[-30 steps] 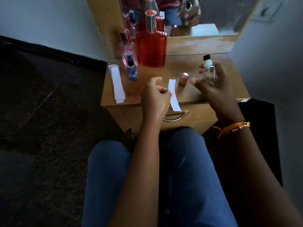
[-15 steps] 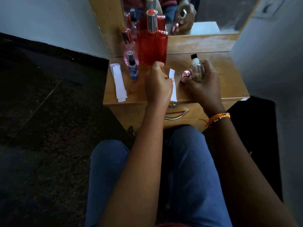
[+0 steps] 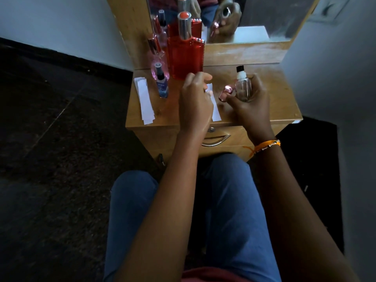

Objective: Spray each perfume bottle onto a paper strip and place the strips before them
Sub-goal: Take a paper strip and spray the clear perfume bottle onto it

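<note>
Right hand (image 3: 251, 102) now gripping clear bottle (image 3: 243, 89) and pink cap (image 3: 224, 94) together; left hand (image 3: 195, 102) still pinching strip (image 3: 215, 110), lying near dresser (image 3: 284, 110) front edge.

clear bottle (image 3: 243, 89) upright, uncapped; white strip (image 3: 215, 110) flat on dresser

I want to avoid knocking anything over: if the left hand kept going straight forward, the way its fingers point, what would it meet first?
Most likely the large red glass perfume bottle, standing just beyond the left hand, which pinches a white paper strip. Depth from this single view is uncertain.
</note>
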A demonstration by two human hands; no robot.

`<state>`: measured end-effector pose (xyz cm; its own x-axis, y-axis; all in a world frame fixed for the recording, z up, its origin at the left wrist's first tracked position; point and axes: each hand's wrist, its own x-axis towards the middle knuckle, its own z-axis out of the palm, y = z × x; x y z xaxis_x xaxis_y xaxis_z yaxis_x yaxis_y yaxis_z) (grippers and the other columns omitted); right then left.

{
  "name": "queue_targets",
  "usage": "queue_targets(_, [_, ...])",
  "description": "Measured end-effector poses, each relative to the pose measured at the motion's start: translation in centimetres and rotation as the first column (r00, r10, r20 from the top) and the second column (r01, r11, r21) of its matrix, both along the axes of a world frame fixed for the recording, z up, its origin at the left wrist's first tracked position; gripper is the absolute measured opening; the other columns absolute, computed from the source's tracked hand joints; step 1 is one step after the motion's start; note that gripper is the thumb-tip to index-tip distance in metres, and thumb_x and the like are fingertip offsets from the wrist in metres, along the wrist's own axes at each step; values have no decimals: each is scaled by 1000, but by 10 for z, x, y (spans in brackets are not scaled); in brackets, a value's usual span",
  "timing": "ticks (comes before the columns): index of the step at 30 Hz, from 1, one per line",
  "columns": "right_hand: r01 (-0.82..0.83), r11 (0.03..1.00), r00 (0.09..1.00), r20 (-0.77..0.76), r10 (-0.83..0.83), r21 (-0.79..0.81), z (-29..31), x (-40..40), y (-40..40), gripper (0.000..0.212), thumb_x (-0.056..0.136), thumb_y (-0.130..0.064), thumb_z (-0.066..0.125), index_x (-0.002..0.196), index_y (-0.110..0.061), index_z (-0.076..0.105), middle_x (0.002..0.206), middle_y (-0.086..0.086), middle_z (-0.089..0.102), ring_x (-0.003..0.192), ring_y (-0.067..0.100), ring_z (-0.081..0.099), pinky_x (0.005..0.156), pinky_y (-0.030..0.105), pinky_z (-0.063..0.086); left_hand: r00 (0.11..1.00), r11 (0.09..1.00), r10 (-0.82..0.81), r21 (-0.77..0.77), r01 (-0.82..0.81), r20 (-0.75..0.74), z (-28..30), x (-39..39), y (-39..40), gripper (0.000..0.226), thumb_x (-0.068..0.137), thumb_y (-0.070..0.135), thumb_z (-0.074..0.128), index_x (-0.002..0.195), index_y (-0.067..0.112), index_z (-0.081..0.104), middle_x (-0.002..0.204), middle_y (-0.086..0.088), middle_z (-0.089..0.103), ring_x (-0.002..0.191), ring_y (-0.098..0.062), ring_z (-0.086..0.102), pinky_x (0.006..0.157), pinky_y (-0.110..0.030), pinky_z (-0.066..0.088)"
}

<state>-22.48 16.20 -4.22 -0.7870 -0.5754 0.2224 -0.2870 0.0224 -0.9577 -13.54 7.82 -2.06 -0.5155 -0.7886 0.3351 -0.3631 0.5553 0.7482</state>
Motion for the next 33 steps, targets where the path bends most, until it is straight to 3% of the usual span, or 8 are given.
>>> queue_targets(4, [-77, 993, 994, 68, 83, -92, 8, 10, 6, 35, 72, -6, 79, 96, -9, 53, 84, 4, 66, 72, 10, 62, 64, 22, 48, 979, 979, -204, 5, 204, -6, 1, 19, 7, 40, 77, 1, 68, 116, 12, 60, 110, -5, 61, 97, -9, 58, 76, -9, 45])
queue_targets(8, [-170, 979, 979, 96, 181, -117, 13, 30, 11, 32, 74, -4, 77, 92, -14, 53, 82, 2, 64, 70, 7, 61, 60, 16, 47, 968, 971, -235, 29, 238, -85, 4, 34, 17, 32, 79, 3, 67, 110, 6, 63, 106, -10, 63, 97, -17, 62, 82, -27, 53])
queue_targets(13, [-204, 973, 975, 69, 212, -112, 16, 45, 19, 33, 76, -8, 77, 99, -13, 55, 81, -6, 60, 66, -1, 56, 58, 16, 48, 971, 954, -86, 262, 145, -225, 16, 49, 16, 27, 81, 4, 65, 107, 10, 65, 94, 2, 66, 84, 5, 61, 73, -7, 47])
queue_targets(16, [-242, 967, 970, 16, 244, -79, 11, 54, 23, 39, 73, -6, 78, 103, -16, 55, 78, -9, 60, 66, -2, 57, 61, 16, 50, 916, 847, 91, 514, 135, -390, 29, 55, 14, 21, 81, 10, 67, 102, 15, 65, 92, 3, 66, 91, -7, 64, 84, -23, 54])
queue_targets(19, [-286, 956, 958, -12, 286, -62, 9, 68, 20, 49, 71, -4, 80, 104, -24, 51, 80, -9, 61, 70, -1, 59, 68, 20, 53, 883, 785, 141, 594, 175, -447, 38, 58, 16, 16, 81, 13, 68, 96, 17, 65, 88, 5, 67, 91, -12, 66, 83, -29, 55])
queue_targets(25, [-243, 964, 970, -18, 243, -107, 12, 81, 15, 62, 72, -3, 77, 122, -10, 41, 98, 11, 65, 77, 8, 65, 69, 27, 53, 922, 741, 47, 633, 227, -385, 37, 64, 28, 10, 80, 17, 70, 88, 21, 66, 77, 8, 67, 59, 6, 63, 42, -9, 42])
queue_targets(30, [-369, 926, 925, -133, 357, -76, 15, 80, 21, 75, 81, 0, 68, 143, -10, 27, 130, -16, 46, 113, 1, 55, 92, 22, 51, 935, 703, -139, 633, 325, -326, 40, 73, 23, 12, 84, 21, 66, 95, 19, 67, 82, 7, 68, 62, 7, 63, 49, -9, 45])
queue_targets(33, [-414, 906, 910, -76, 409, -88, 16, 76, 22, 67, 88, -1, 61, 144, -8, 25, 123, -8, 49, 100, 4, 60, 80, 23, 52, 939, 642, -191, 687, 341, -288, 38, 77, 18, 24, 91, 31, 55, 106, 15, 64, 100, -5, 69, 89, -12, 65, 76, -23, 53])
